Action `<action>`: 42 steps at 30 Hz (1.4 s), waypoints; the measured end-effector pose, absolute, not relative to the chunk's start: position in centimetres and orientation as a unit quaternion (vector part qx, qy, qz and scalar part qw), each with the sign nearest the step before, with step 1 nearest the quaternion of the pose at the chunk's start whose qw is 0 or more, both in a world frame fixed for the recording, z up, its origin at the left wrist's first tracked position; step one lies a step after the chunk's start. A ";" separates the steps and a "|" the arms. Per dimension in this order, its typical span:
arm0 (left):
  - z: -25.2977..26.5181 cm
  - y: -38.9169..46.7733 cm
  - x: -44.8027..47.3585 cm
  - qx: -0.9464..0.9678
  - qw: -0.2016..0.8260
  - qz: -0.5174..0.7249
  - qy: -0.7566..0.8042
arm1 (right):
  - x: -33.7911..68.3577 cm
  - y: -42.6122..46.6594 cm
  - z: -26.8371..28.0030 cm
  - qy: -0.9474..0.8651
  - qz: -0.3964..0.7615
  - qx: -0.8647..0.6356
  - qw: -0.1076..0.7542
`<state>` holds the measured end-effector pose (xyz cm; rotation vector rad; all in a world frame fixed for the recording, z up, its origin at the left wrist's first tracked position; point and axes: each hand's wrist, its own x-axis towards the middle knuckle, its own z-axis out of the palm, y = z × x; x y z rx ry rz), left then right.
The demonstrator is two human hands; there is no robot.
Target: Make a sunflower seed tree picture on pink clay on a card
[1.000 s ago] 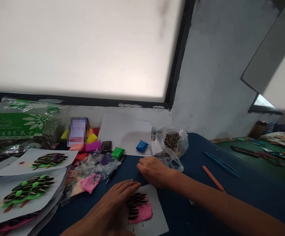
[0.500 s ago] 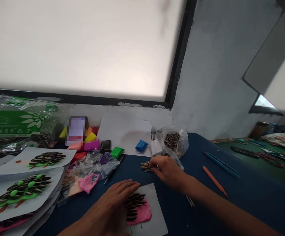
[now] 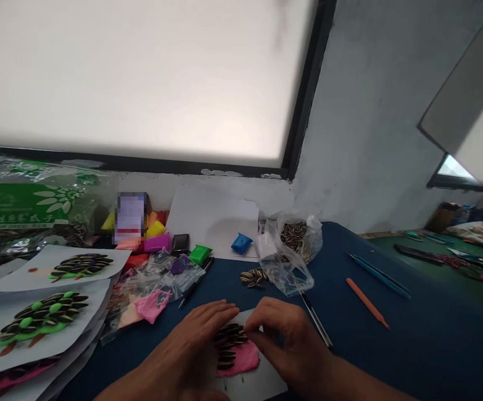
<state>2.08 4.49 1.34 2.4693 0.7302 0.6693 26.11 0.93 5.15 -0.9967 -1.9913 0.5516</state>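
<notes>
Pink clay (image 3: 245, 359) with seeds (image 3: 226, 346) on white paper (image 3: 269, 383)
Left hand (image 3: 193, 340), fingers outstretched, lies along the paper's left, probably steadying it; right hand (image 3: 282, 331) pinches over its right, any held seed hidden.

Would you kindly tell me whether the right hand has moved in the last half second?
Yes; judged against the loose seed pile, the right hand has come toward the wearer, from the pile to the pink clay.
</notes>
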 end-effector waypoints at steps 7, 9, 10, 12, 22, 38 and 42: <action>1.0 4.9 2.4 0.902 0.236 0.241 0.270 | 26.3 0.1 3.2 -0.802 0.186 -0.347 0.450; 0.8 5.1 2.6 0.902 0.239 0.238 0.269 | 26.4 0.2 3.1 -0.812 0.168 -0.343 0.442; 0.6 5.2 2.7 0.902 0.237 0.240 0.268 | 26.4 0.2 3.0 -0.819 0.157 -0.341 0.435; 0.3 5.4 2.8 0.905 0.230 0.238 0.267 | 26.3 0.4 2.9 -0.831 0.138 -0.338 0.420; -2.8 6.5 3.1 0.910 0.186 0.273 0.249 | 25.9 0.6 2.3 -0.838 0.106 -0.349 0.405; -2.3 6.4 3.4 0.907 0.130 0.326 0.233 | 25.4 1.1 2.4 -0.845 0.052 -0.348 0.403; -2.1 6.2 3.3 0.913 0.135 0.299 0.241 | 25.3 1.3 2.4 -0.846 0.060 -0.345 0.403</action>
